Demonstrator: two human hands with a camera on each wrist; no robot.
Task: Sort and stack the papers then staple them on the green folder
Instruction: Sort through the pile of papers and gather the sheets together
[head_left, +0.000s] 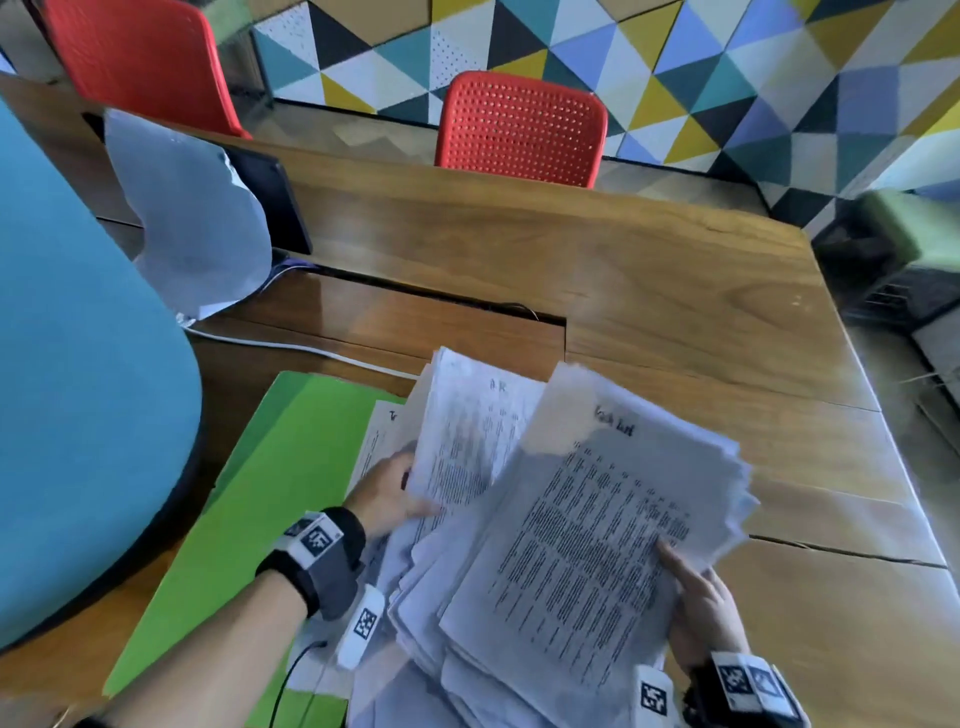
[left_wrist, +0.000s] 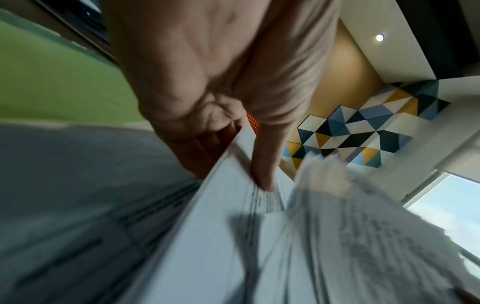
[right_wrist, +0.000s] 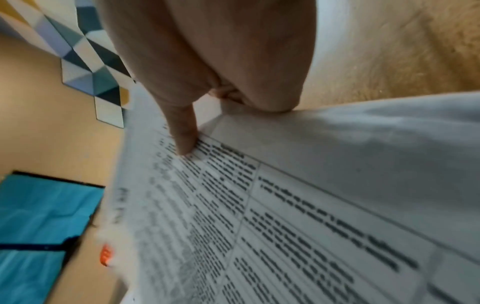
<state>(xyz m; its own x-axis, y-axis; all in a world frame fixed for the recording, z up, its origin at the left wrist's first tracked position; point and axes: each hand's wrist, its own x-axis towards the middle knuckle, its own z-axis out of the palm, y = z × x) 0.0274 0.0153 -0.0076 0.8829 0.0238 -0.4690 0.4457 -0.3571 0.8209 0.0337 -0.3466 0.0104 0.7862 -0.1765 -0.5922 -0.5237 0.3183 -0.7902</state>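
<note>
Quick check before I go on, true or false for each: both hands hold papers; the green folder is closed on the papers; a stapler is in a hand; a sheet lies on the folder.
1. Both hands hold papers: true. The left hand grips one bundle of papers, the right hand another sheaf.
2. The green folder is closed over them: false, it lies flat underneath.
3. A hand holds a stapler: false, only paper.
4. A printed sheet lies on the folder: true.

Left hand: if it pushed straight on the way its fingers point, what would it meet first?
The left hand already grips a sheaf of papers and points up-right across the table. Straight on, it would probably meet the right hand's bundle first, though depth is unclear.
</note>
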